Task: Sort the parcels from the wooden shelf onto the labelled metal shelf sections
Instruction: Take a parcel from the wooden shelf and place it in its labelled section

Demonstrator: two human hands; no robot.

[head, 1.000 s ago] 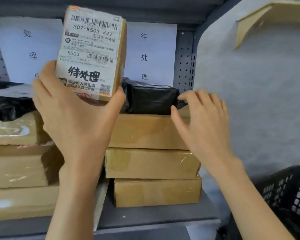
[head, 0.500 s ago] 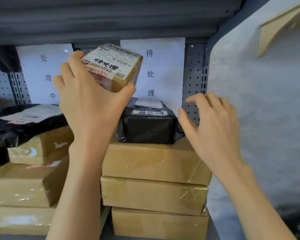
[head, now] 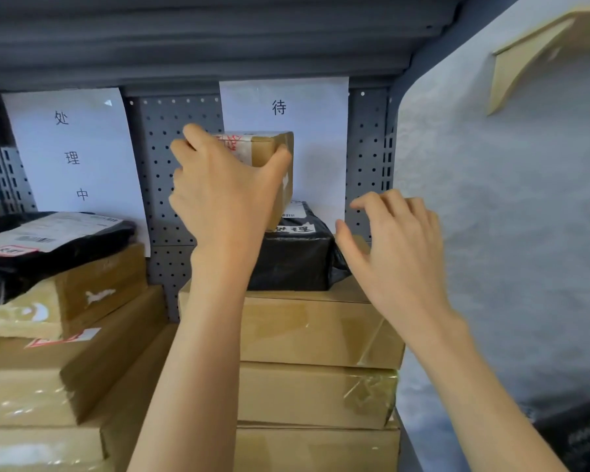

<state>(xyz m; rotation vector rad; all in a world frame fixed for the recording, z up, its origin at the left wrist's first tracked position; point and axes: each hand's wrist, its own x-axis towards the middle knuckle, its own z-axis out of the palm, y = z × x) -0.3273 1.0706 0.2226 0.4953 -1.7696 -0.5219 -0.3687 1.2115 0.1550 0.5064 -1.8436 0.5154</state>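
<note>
My left hand (head: 223, 195) grips a small brown cardboard parcel (head: 269, 148) with a white label on top. It holds the parcel upright over a black-wrapped parcel (head: 297, 257), and its lower end appears to touch that parcel. The black parcel lies on a stack of three cardboard boxes (head: 307, 332) in the right section of the grey metal shelf. A white paper sign (head: 283, 107) hangs behind this section. My right hand (head: 395, 247) hovers open beside the black parcel, fingers spread, holding nothing.
The left section carries its own paper sign (head: 72, 155), a black bag with a label (head: 45, 240) and several stacked cardboard boxes (head: 69, 366). A perforated grey back panel (head: 171, 172) separates the signs. A grey wall (head: 508, 233) stands right, a black basket (head: 579, 437) below it.
My left hand has carried the small parcel right and back, from in front of the shelf onto the black parcel. My right hand has drawn slightly away from the stack.
</note>
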